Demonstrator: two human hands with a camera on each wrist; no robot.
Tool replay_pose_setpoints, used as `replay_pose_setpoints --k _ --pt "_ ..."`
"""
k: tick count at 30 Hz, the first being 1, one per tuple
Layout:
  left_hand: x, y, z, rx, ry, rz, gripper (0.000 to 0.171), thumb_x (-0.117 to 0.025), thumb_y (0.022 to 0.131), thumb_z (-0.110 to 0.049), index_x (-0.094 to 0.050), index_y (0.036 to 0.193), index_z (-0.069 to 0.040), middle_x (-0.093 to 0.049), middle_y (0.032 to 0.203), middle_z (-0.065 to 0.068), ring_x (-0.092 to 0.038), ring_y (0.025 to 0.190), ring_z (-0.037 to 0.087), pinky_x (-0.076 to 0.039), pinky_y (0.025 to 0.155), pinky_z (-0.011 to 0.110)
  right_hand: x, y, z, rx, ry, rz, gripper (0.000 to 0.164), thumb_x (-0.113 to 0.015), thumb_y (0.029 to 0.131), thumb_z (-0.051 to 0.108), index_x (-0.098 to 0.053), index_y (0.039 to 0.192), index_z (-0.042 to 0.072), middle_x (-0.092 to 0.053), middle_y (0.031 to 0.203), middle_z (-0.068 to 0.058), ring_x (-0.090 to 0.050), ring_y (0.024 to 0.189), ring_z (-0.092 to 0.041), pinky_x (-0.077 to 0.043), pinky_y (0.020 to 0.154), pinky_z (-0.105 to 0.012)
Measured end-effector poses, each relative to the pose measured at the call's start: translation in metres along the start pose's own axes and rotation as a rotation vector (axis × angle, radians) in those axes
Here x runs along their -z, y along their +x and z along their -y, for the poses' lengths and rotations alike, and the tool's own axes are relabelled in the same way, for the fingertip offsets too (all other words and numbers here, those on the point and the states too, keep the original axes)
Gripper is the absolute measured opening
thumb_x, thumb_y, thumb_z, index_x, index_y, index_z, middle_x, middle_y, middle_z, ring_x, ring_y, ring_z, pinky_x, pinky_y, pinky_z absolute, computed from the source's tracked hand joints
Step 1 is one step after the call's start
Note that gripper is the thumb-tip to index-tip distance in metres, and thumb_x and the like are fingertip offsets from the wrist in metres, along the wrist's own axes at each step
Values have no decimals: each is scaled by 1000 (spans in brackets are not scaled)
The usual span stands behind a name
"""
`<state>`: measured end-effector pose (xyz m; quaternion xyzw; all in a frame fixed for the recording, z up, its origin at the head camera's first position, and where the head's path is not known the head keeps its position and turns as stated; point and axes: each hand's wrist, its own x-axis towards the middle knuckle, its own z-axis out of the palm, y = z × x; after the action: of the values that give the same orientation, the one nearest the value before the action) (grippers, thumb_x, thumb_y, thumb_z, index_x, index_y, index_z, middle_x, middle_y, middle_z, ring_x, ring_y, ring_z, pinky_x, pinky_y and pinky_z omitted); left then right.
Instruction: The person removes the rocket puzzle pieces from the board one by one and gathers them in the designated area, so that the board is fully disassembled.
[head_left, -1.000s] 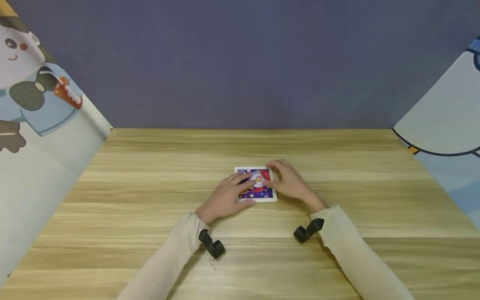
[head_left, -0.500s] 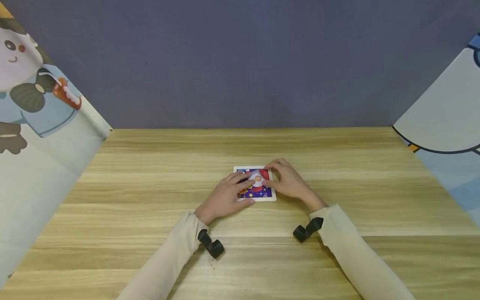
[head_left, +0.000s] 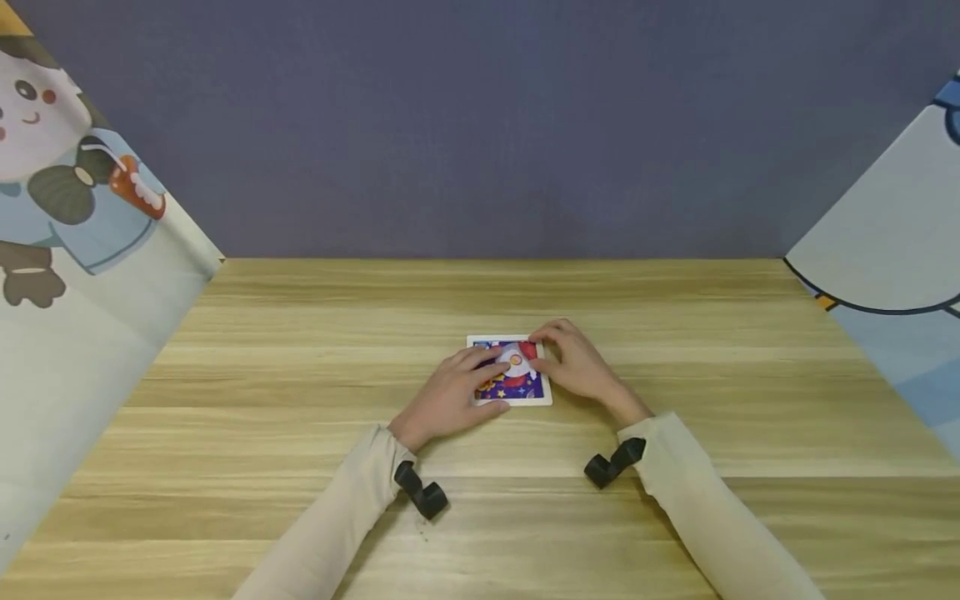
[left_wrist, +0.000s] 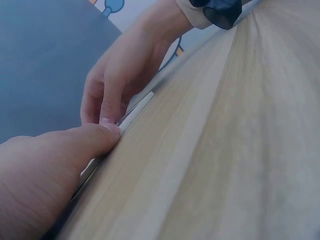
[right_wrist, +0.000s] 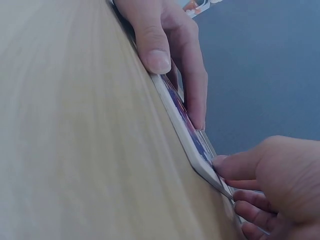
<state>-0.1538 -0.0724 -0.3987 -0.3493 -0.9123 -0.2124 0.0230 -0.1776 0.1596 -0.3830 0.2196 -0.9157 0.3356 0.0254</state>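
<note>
A small square picture board [head_left: 517,390] lies flat on the table, with a white frame round a purple picture of stars and a white and red shape. My left hand [head_left: 450,396] rests over its left part, fingers spread and fairly straight, thumb along the near edge. In the right wrist view, that left thumb [right_wrist: 159,61] presses on the white rim. My right hand [head_left: 577,362] holds the board's right side, index fingertip by the far right corner. Its thumb [right_wrist: 220,162] sits on the picture close to the edge, the other fingers curled beside the rim.
The wood-grain table [head_left: 300,333] stretches around the board on all sides. A dark wall panel [head_left: 510,125] rises behind it, with cartoon-printed panels at left and right. Black wrist cameras [head_left: 615,462] stick out from both sleeves above the table.
My right thumb has drawn back slightly toward the board's right edge, showing a little more of the picture. The left hand and the board stay put.
</note>
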Motion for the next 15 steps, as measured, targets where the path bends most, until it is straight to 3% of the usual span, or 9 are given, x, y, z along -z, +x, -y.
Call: replay_pose_setpoints --k 6,15 --pt "0 -4 2 -8 8 -9 60 -60 88 -46 -51 138 -16 -43 147 10 -38 136 31 -31 112 50 -5 2 3 -7 17 -5 33 -69 85 11 -62 115 -1 -54 122 -21 -52 114 -36 -41 102 -51" --pt "2 -5 1 -53 161 -2 62 -49 93 -51 -41 146 -20 -42 147 11 -39 134 29 -36 109 49 -7 4 12 -24 22 13 35 -67 86 7 -58 117 -5 -52 119 -21 -52 107 -34 -44 97 -49"
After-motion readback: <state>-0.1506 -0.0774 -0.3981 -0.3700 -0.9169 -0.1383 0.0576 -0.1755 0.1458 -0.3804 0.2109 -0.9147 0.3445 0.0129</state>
